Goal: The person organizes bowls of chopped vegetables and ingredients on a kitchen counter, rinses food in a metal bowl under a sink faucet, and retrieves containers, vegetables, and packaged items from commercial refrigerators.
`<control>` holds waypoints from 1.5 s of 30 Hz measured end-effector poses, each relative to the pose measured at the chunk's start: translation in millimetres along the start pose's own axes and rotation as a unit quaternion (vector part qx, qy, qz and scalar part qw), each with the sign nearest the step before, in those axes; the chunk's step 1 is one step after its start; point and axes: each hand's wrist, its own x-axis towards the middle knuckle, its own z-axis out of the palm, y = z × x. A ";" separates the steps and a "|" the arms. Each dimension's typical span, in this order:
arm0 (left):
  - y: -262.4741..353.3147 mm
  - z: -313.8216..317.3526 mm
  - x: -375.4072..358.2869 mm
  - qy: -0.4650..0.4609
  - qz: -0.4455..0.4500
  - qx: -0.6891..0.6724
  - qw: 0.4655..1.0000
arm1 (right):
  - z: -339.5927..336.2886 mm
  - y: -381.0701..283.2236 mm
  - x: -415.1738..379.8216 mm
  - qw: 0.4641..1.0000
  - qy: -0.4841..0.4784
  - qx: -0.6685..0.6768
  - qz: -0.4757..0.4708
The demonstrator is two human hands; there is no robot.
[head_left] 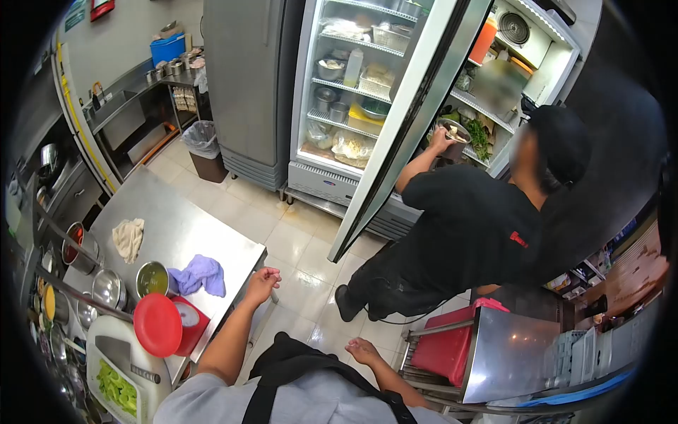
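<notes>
My left hand (262, 287) is held out past the right edge of the steel table (233, 240), its fingers loosely bent and apart with nothing visible in them. Nearest to it on the table is a crumpled purple cloth (199, 275). My right hand (362, 351) hangs low over the tiled floor, fingers half curled and apart, also without anything visible in it. A red lid (157, 324) leans at a red container (194, 336) by the table's near edge. Beside them stands a steel pot of greenish liquid (152, 279).
A co-worker in black (473, 226) holds a steel pot (455, 132) at an open fridge. The fridge's glass door (399, 141) sticks out into the aisle. A red bin (445, 343) stands at right; a knife (127, 364) lies by chopped lettuce (116, 389) at lower left.
</notes>
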 end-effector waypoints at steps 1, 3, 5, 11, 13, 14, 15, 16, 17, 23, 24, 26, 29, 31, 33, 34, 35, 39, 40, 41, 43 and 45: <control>3.1 -3.0 5.2 -0.002 0.005 -0.004 1.000 | 0.5 -9.5 10.7 1.000 0.003 0.017 -0.003; 12.0 -10.5 15.7 -0.007 0.017 -0.011 1.000 | -10.1 -35.8 29.1 1.000 -0.006 0.015 0.000; 28.7 -16.5 21.4 0.009 0.022 0.000 1.000 | -20.3 -61.3 40.6 0.999 -0.018 0.036 -0.001; 42.6 -43.0 39.5 0.033 0.004 -0.021 0.999 | -36.7 -105.8 72.4 0.997 -0.066 0.019 -0.018; 45.6 -48.7 42.2 0.035 -0.006 -0.020 0.999 | -40.7 -120.9 76.0 0.998 -0.059 0.029 -0.006; 46.5 -51.8 41.0 0.038 -0.017 -0.019 0.999 | -41.6 -126.5 76.9 0.998 -0.055 0.034 0.000; 50.1 -53.3 39.3 0.041 -0.028 -0.018 0.999 | -36.3 -123.4 81.5 0.998 -0.060 0.035 0.009; 52.4 -54.1 38.1 0.041 -0.031 -0.009 0.999 | -28.1 -118.1 85.8 0.997 -0.065 0.035 0.017; 54.5 -54.7 37.7 0.041 -0.033 0.001 0.999 | -21.2 -112.4 89.9 0.997 -0.069 0.036 0.024; 49.3 -53.0 42.7 0.035 -0.015 -0.005 0.999 | 7.1 -67.7 78.9 0.999 -0.046 -0.022 0.008; 46.7 -53.3 44.4 0.039 -0.003 0.000 0.999 | 9.9 -59.7 75.4 0.999 -0.046 -0.016 0.015; 39.5 -50.9 44.7 0.059 0.018 0.000 0.998 | 15.9 -39.7 62.5 0.998 -0.042 -0.027 0.024; 26.0 -48.0 45.5 0.073 0.060 0.030 0.995 | 14.3 -27.6 45.9 0.998 -0.032 -0.033 0.033; 29.2 -37.0 34.1 0.056 0.080 0.023 0.995 | 46.5 27.0 51.8 0.996 -0.024 0.071 0.053; 40.7 -19.8 12.2 0.034 0.085 0.012 0.996 | 42.9 39.8 40.7 0.995 -0.021 0.054 0.079; 40.3 -11.2 2.3 0.012 0.074 0.018 0.997 | 34.2 36.4 29.9 0.996 -0.018 0.014 0.087; 32.7 -5.4 -10.9 -0.008 0.061 0.023 0.998 | 19.0 23.9 12.3 0.995 -0.017 -0.029 0.095; -22.4 17.1 -60.2 -0.048 -0.021 0.137 0.989 | 16.3 59.4 -26.7 0.994 -0.019 -0.010 0.109; -39.4 21.6 -78.4 -0.054 -0.048 0.165 0.984 | 10.0 63.6 -40.3 0.994 -0.016 -0.001 0.110; -55.0 29.2 -97.0 -0.064 -0.071 0.193 0.977 | 1.0 70.3 -54.7 0.993 -0.008 0.011 0.113; -92.0 40.4 -126.8 -0.088 -0.120 0.231 0.962 | -8.6 88.9 -76.4 0.995 -0.028 0.004 0.092; -106.6 65.4 -161.7 -0.119 -0.140 0.202 0.962 | -10.2 117.7 -101.1 0.995 -0.039 -0.009 0.087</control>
